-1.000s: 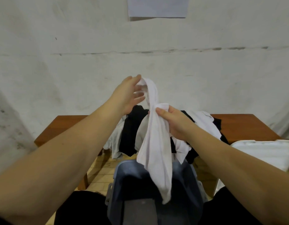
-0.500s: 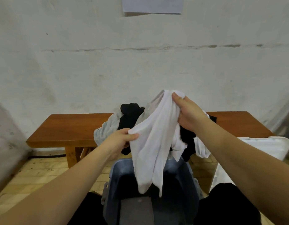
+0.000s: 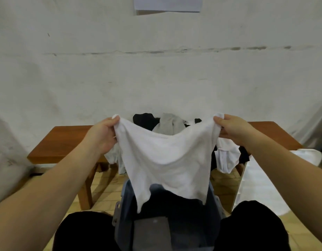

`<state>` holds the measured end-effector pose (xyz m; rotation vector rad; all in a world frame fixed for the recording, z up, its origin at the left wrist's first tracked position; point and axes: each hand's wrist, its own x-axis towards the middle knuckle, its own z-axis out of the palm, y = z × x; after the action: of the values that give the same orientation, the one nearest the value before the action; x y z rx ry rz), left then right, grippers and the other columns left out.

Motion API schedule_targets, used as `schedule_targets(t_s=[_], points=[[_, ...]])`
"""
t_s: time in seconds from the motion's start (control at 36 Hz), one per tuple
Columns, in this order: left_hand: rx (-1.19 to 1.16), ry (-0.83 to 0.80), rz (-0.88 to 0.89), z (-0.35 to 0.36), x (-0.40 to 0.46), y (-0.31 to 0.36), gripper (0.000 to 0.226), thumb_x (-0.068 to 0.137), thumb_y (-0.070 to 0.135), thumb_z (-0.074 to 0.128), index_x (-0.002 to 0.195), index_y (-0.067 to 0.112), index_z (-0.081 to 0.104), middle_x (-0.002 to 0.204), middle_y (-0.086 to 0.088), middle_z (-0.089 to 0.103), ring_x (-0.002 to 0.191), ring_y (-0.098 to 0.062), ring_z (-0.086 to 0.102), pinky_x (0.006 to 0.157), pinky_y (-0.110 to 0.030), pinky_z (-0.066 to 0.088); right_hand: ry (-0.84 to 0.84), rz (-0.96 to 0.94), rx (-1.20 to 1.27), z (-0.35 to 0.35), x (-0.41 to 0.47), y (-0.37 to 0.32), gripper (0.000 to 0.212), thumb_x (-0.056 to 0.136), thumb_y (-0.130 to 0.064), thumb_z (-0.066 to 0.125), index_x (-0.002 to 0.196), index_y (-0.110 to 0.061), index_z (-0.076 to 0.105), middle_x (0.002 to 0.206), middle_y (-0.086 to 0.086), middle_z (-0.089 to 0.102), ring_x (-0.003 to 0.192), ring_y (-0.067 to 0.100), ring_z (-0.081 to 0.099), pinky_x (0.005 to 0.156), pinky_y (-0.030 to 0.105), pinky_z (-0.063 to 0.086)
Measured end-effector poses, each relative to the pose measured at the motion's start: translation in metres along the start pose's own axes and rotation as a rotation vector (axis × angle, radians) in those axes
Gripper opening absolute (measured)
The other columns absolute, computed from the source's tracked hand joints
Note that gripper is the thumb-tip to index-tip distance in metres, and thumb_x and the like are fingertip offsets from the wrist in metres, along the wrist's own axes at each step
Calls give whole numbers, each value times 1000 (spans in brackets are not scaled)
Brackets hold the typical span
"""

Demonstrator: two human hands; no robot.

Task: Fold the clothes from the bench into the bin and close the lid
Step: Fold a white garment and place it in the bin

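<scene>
Two knees (image 3: 84, 230) in black frame the bin (image 3: 124, 205) at the bottom of the view, a blue-grey tub standing on the tiled floor (image 3: 104, 189) between the legs. Its mouth is open; inside, it is dark, with a flat grey piece (image 3: 151, 230) lying at the near end. What that piece is cannot be told.

Above the bin hangs a white shirt (image 3: 165, 156), spread wide between both hands. The left hand (image 3: 100, 136) grips one top corner, fingers curled over the cloth and thumb closed on it, a bit of fabric poking out above the fist. The right hand (image 3: 232, 129) pinches the other top corner the same way, fingers wrapped tight round a bunched edge. Both grips are fully closed on the shirt. The cloth sags in the middle between them, and its ragged lower edge dangles just over the bin's far rim.

To the right, on the floor beside the bin, leans the white lid (image 3: 265, 182), apart from the bin.

Behind the shirt stands the wooden surface (image 3: 66, 142). On it lies a pile of clothes (image 3: 167, 124): black and grey pieces at the top, white ones spilling over the front edge on both sides.

Farthest off is a white wall (image 3: 156, 69) with a paper sheet (image 3: 167, 3) fixed near the top.
</scene>
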<state>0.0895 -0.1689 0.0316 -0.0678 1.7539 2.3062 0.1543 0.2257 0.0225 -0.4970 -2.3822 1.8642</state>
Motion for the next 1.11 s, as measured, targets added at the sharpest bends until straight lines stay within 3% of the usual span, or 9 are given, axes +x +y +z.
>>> schedule_targets(t_s=[0.17, 0.28, 0.36, 0.53, 0.64, 0.75, 0.86, 0.97, 1.11], points=[[2, 110, 67, -22, -3, 11, 12, 98, 24, 58, 100, 12, 59, 87, -2, 64, 86, -22, 60, 77, -35, 47, 85, 18, -55, -14, -7, 14, 28, 98, -40, 58, 111, -16, 65, 107, 7, 71, 97, 25, 70, 97, 43, 54], [80, 192, 148, -33, -8, 22, 40, 100, 23, 54, 131, -2, 53, 111, -18, 65, 96, -33, 64, 88, -39, 50, 130, 21, -47, -20, -6, 16, 32, 93, -47, 62, 106, -18, 67, 107, 5, 71, 96, 25, 71, 96, 44, 55], [122, 232, 191, -44, -10, 31, 50, 98, 26, 57, 139, -1, 47, 104, -4, 63, 90, -21, 64, 77, -35, 53, 147, 5, -25, -21, -7, 10, 24, 93, -45, 63, 92, -22, 66, 104, 5, 71, 97, 26, 71, 96, 44, 54], [570, 395, 244, -52, -5, 24, 21, 98, 24, 58, 113, 9, 61, 102, -11, 64, 92, -27, 63, 76, -35, 54, 155, 79, -79, -15, -5, 15, 43, 94, -40, 64, 125, -10, 63, 118, 9, 64, 102, 27, 65, 92, 40, 55], [606, 397, 212, -57, -4, 22, 21, 99, 23, 57, 119, 19, 60, 105, -7, 62, 93, -25, 62, 70, -32, 54, 128, 121, 87, -14, -4, 17, 33, 98, -31, 60, 126, -12, 61, 116, 4, 63, 96, 16, 62, 83, 32, 51], [570, 353, 154, -55, -4, 22, 18, 102, 19, 51, 112, 19, 66, 112, -9, 63, 103, -27, 59, 76, -32, 51, 60, 81, 142, -18, -4, 17, 20, 103, -20, 52, 117, -12, 63, 121, 4, 62, 102, 13, 61, 92, 32, 48], [603, 303, 123, -50, -3, 22, 20, 102, 12, 47, 109, 14, 66, 116, -13, 61, 109, -31, 57, 85, -33, 50, 17, 10, 52, -25, -6, 15, 11, 99, -15, 57, 107, -17, 65, 126, 8, 63, 110, 17, 62, 94, 30, 48], [637, 234, 129, -45, -6, 23, 18, 101, 11, 51, 112, 13, 65, 119, -12, 59, 113, -29, 55, 99, -37, 47, 39, -37, -215, -29, -10, 12, 27, 92, -19, 67, 117, -30, 61, 125, 6, 60, 110, 19, 63, 102, 37, 49], [1003, 193, 225, -42, -9, 17, 24, 97, 21, 58, 121, 22, 59, 114, -2, 57, 106, -23, 52, 93, -37, 43, 152, -135, -509, -31, -14, 10, 30, 93, -24, 59, 122, -32, 60, 115, -6, 60, 106, 18, 57, 81, 32, 48]])
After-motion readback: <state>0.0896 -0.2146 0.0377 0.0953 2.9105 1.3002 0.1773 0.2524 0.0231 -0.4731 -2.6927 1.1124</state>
